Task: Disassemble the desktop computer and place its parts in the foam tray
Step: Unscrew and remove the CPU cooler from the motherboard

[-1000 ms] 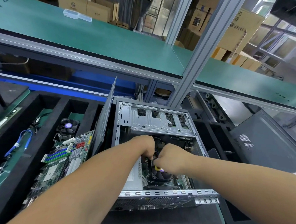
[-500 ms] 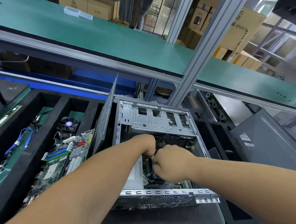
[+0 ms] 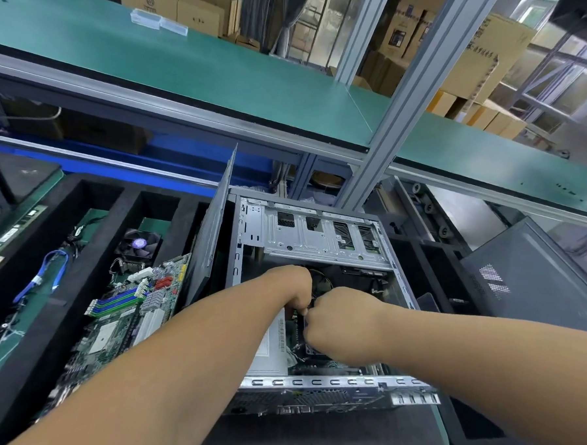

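While both hands work close together, the computer case surrounds them.

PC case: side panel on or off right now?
Off. The computer case lies open: its drive cage shows, and both the left hand and right hand reach inside.

Two bare forearms are extended forward, the hands brought together, knuckles up.

The left hand is seen from behind with its fingers curled downward; the right hand is closed into a loose fist just beside it, the knuckles nearly touching. What, if anything, is pinched by either hand cannot be told, the fingertips being hidden.
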